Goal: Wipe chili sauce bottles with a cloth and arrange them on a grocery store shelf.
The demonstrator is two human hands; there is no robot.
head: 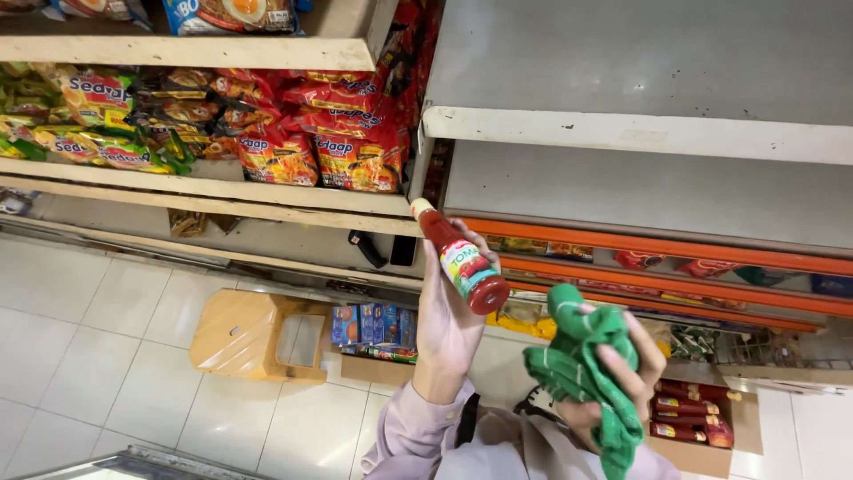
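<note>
Nearest, right hand point(613, 391) bunched around green cloth point(582, 373), fingers point(622, 366) curled tight into the folds, cloth hanging down past the wrist. Just beside, left hand point(449, 311) raised, fingers wrapped behind red sauce bottle point(458, 258), held tilted, white cap up and to the left, base close to the cloth without touching. Below on tiled floor point(80, 338), yellow plastic stool point(258, 333) and open cardboard box point(702, 422) of more red bottles. Farther back, wooden shelf point(204, 188) stacked with noodle packets point(311, 133); bare grey shelf point(640, 129) at right.
</note>
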